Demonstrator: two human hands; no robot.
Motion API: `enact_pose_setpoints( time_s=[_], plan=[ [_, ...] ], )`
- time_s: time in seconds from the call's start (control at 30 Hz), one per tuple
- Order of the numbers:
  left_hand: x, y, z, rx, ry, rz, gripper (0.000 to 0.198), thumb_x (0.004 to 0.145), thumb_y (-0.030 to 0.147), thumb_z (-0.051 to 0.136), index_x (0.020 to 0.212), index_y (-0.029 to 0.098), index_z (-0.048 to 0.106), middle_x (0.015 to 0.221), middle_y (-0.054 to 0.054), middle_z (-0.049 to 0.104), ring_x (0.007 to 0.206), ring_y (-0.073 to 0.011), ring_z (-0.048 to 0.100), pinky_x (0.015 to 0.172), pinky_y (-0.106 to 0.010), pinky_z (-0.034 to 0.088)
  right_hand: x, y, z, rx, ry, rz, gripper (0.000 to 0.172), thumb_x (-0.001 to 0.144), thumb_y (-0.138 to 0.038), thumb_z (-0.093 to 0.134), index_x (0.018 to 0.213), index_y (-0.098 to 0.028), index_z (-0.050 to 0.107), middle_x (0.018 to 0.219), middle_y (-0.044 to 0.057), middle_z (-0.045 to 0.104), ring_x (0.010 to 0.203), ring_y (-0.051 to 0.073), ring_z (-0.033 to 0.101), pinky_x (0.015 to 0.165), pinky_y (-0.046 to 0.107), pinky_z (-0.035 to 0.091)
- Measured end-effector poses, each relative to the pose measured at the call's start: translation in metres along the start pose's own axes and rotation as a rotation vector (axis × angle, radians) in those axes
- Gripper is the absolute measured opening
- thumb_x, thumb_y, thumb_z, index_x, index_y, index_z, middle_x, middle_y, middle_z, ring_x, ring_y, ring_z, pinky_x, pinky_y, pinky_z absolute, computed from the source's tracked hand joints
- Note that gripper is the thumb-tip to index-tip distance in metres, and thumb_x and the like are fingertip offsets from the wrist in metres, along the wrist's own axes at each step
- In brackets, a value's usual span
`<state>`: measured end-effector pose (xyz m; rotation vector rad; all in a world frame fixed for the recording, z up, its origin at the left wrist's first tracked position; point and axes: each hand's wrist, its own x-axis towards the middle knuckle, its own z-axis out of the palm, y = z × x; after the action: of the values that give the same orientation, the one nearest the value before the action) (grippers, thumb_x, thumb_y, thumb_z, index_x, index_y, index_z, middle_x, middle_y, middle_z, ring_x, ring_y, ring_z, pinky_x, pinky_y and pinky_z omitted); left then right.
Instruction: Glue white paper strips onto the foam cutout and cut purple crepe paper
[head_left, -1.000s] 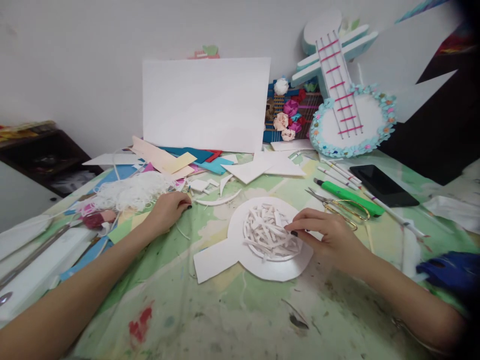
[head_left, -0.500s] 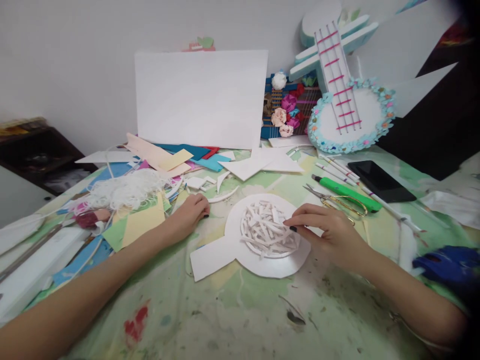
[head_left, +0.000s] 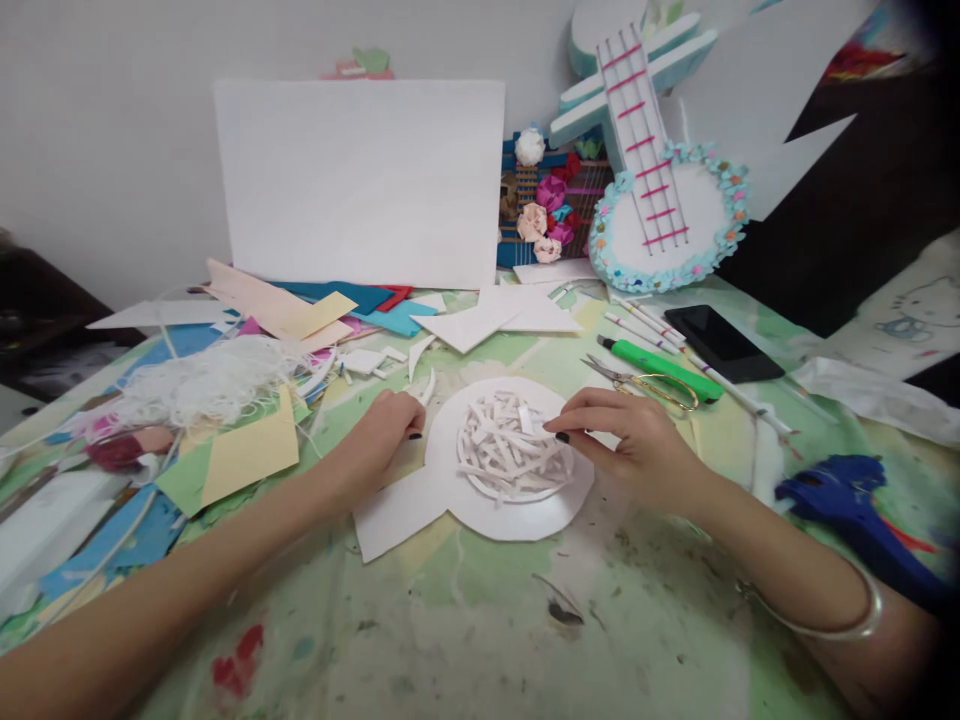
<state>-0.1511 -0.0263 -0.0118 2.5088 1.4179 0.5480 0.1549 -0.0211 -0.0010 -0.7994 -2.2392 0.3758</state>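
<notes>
A white board cutout, a disc with a wide tab at lower left, lies flat in front of me. On the disc, a round ring holds a heap of short white strips. My right hand is over the disc's right side, thumb and forefinger pinched at the end of a smooth white strip above the heap. My left hand rests with curled fingers on the table, just left of the disc. A thin curved white offcut shows beside its knuckles; what those fingers hold, if anything, is hidden.
Scissors, a green cutter, a black phone and a blue glue gun lie on the right. Tangled white string and coloured paper crowd the left. Behind stand a white board and a decorated guitar-shaped model.
The view has shifted, moving the scene leftward. My left hand has come closer to the disc, beside the curved offcut. My right hand keeps its pinch over the heap.
</notes>
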Motion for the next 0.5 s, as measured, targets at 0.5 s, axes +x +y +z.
enact_pose_setpoints(
  time_s=[0.5],
  plan=[
    [0.056, 0.074, 0.018, -0.219, -0.006, 0.303, 0.019, 0.085, 0.013, 0.046, 0.076, 0.019, 0.062, 0.076, -0.001, 0.065, 0.073, -0.0129, 0.058, 0.067, -0.024, 0.044, 0.000, -0.003, 0.002, -0.016, 0.014, -0.023, 0.024, 0.082, -0.006, 0.050, 0.091, -0.018, 0.069, 0.082, 0.005, 0.066, 0.072, 0.012, 0.061, 0.063, 0.024, 0.045]
  ],
)
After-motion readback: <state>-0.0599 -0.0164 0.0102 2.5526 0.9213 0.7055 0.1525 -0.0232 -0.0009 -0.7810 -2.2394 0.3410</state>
